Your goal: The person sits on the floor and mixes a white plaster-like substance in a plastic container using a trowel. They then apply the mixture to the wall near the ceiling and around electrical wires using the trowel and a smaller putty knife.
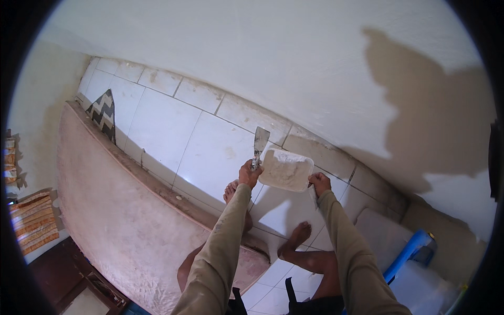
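Note:
My left hand point(249, 174) is closed round the handle of a putty knife point(261, 140), its broad metal blade pointing up and away from me. The same hand is right at the left side of a shallow cream plastic tub point(286, 185). Whitish powder or paste point(286, 163) lies inside the tub, thicker along its far side. At the tub's right edge my right hand point(319, 184) is closed, gripping the rim. Something thin and pale point(314, 198) hangs below its fingers, too small to name. The tub is held up over the tiled floor.
A white wall point(315, 68) rises ahead, with tile skirting point(247, 113) at its foot. A pinkish mattress point(136, 210) lies to the left, near a zigzag-patterned piece point(106, 113). On the right are a blue tubular object point(407, 252) and a pale plastic container point(420, 289). My bare feet point(299, 233) are on white tiles.

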The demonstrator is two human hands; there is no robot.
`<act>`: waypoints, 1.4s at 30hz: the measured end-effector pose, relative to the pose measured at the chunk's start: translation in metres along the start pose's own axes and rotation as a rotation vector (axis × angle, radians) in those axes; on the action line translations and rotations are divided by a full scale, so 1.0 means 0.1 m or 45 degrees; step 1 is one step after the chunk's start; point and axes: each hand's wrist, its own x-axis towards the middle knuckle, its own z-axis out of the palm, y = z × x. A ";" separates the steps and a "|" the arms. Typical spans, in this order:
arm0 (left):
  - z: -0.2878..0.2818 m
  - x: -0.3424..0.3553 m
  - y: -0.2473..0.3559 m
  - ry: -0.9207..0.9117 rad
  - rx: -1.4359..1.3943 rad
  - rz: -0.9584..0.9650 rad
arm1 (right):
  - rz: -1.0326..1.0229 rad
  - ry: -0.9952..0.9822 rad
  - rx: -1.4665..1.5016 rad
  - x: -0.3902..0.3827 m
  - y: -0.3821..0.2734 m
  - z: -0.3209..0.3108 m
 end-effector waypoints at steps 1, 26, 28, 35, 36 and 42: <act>0.04 0.03 -0.02 -0.009 0.029 -0.010 | -0.011 0.014 -0.091 0.05 0.06 -0.03; -0.48 -2.47 1.90 0.024 -0.303 0.045 | 0.282 -0.393 0.998 -2.47 -1.39 -0.74; -0.56 -2.81 2.08 0.018 -0.347 0.056 | 0.203 -0.201 1.112 -2.73 -1.41 -0.61; -0.64 -3.64 2.73 -0.141 -0.557 -0.111 | 0.226 -0.278 1.295 -3.52 -1.56 -0.71; -0.61 -3.72 2.79 -0.151 -0.650 -0.170 | 0.205 -0.305 1.293 -3.57 -1.52 -0.76; -0.73 -3.92 2.92 -0.227 -0.683 -0.285 | 0.259 -0.117 1.074 -4.08 -1.94 -0.79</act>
